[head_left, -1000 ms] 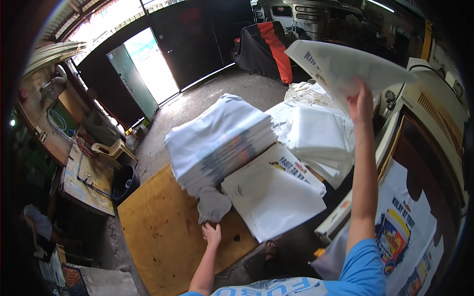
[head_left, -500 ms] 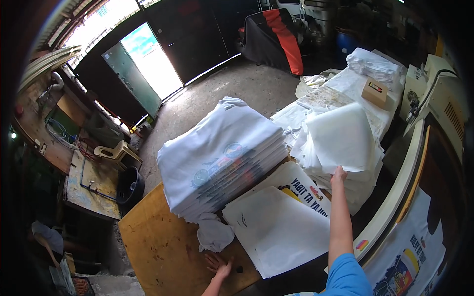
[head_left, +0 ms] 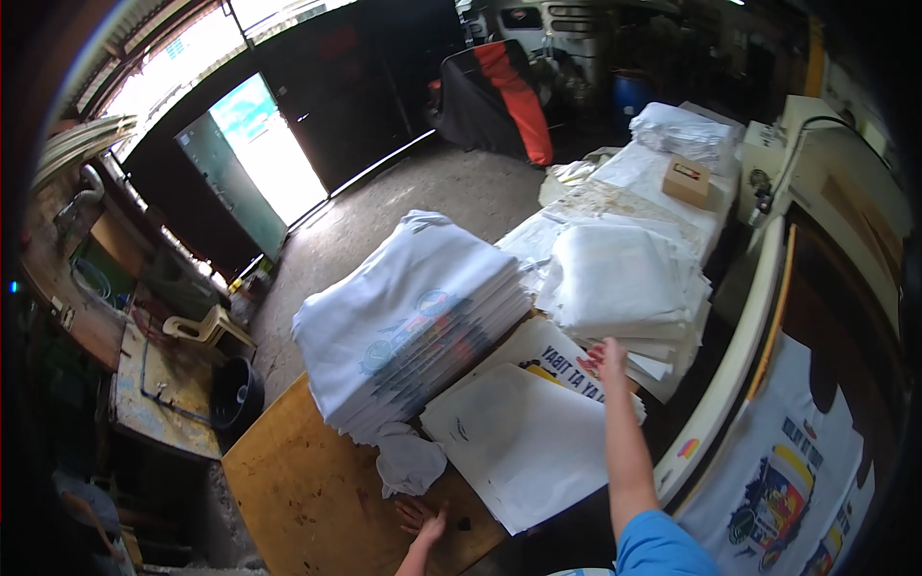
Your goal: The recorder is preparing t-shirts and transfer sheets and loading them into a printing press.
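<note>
My left hand point(head_left: 423, 522) lies flat with its fingers spread on the yellow-brown wooden tabletop point(head_left: 298, 470), just below a crumpled white cloth point(head_left: 410, 462). Over the printed transfer sheets point(head_left: 565, 367) hovers my right hand point(head_left: 607, 359), its fingers apart and holding nothing that I can see. A blank white sheet point(head_left: 533, 446) covers most of those printed sheets. Beyond my right hand is a loose pile of white sheets point(head_left: 619, 278). To the left stands a tall stack of folded white printed shirts point(head_left: 403, 298).
At right, a heat press point(head_left: 735, 384) curves beside white printed shirts point(head_left: 783, 480). A cardboard box point(head_left: 687, 182) and a white bundle point(head_left: 682, 132) sit on the far table. A black basin point(head_left: 236, 394), plastic chair point(head_left: 206, 328) and open doorway point(head_left: 274, 158) are farther left.
My right hand has let go of the white sheet, which now lies on the pile, and moved back to the printed sheets. My left hand stays on the tabletop. The view has shifted right.
</note>
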Demonstrator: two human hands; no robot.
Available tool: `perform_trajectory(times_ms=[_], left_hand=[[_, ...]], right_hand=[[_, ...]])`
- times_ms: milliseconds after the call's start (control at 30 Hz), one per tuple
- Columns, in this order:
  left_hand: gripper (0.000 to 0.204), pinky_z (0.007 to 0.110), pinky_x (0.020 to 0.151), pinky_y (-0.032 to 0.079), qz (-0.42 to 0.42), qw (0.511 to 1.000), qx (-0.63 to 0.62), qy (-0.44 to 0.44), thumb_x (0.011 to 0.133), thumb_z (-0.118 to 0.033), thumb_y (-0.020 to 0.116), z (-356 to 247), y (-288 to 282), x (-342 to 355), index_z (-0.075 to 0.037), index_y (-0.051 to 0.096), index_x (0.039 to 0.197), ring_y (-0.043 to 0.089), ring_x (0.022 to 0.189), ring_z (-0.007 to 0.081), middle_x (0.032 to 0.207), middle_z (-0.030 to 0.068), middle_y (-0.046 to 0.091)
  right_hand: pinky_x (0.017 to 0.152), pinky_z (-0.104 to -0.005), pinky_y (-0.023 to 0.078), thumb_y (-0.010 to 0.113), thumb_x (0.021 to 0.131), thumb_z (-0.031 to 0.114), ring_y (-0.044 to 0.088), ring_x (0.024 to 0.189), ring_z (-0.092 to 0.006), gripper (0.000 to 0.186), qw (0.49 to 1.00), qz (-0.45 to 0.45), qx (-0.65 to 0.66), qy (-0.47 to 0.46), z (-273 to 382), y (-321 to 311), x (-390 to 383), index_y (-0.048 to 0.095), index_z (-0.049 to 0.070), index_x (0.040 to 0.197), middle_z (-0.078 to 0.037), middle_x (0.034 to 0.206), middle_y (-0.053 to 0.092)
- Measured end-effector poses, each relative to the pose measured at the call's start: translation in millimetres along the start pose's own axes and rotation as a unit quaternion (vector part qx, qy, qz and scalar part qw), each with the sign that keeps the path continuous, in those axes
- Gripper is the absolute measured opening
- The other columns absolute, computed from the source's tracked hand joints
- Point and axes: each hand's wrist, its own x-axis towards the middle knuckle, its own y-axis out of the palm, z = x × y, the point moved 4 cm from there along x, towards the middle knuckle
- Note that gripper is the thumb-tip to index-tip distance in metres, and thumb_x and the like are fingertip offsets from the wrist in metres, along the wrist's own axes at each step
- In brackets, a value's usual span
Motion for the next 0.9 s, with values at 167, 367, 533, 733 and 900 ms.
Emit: perform_trajectory(times_ms=[167,367,533,733,900], left_hand=[[0.115,0.060,0.098,-0.006,-0.006,1.000,0.017,0.023,0.065,-0.079,0.039,11,5,8,-0.007,-0.017,0.135,-0.026,0.128,0.0320,0.136,0.0197,-0.030],[0.095,0.057,0.101,-0.001,-0.033,0.979,0.090,0.179,0.072,-0.070,0.041,44,0,-12,-0.016,0.002,0.140,-0.012,0.133,0.0299,0.143,0.0164,-0.014],[0.073,0.058,0.101,0.004,-0.069,0.922,0.119,0.361,0.081,-0.049,0.047,92,47,-105,-0.018,0.015,0.139,0.001,0.133,0.0298,0.145,0.0108,-0.001],[0.047,0.048,0.098,0.025,0.000,0.883,0.034,0.468,0.082,-0.029,0.055,131,119,-221,-0.008,0.043,0.122,0.029,0.124,0.0309,0.134,0.0151,0.030],[0.039,0.035,0.096,0.033,0.179,0.788,0.000,0.589,0.084,-0.024,0.053,99,165,-332,-0.004,0.048,0.117,0.043,0.114,0.0303,0.118,0.0162,0.049]], right_hand=[[0.036,-0.0255,0.043,0.049,0.082,0.017,0.054,0.046,-0.0139,0.014,0.984,0.038,-0.027,-0.174,-35,-35,-178,0.050,0.003,0.081,-0.009,0.069,0.058],[0.048,-0.0275,0.043,0.050,0.087,0.025,0.053,0.049,-0.0098,0.029,0.865,0.270,-0.363,-0.217,-125,-145,-390,0.054,0.003,0.069,-0.004,0.061,0.058],[0.047,-0.0255,0.045,0.051,0.085,0.022,0.057,0.052,-0.0112,0.021,0.876,0.224,-0.399,-0.155,-199,-319,-474,0.056,0.003,0.077,-0.006,0.066,0.061],[0.039,-0.0245,0.044,0.049,0.085,0.017,0.055,0.049,-0.0123,0.016,0.964,0.006,-0.267,-0.004,-234,-499,-564,0.054,0.003,0.084,-0.009,0.072,0.060],[0.041,-0.0252,0.045,0.049,0.081,0.017,0.055,0.049,-0.0138,0.015,0.985,-0.144,-0.093,-0.029,-213,-622,-621,0.055,0.003,0.084,-0.010,0.072,0.060]])
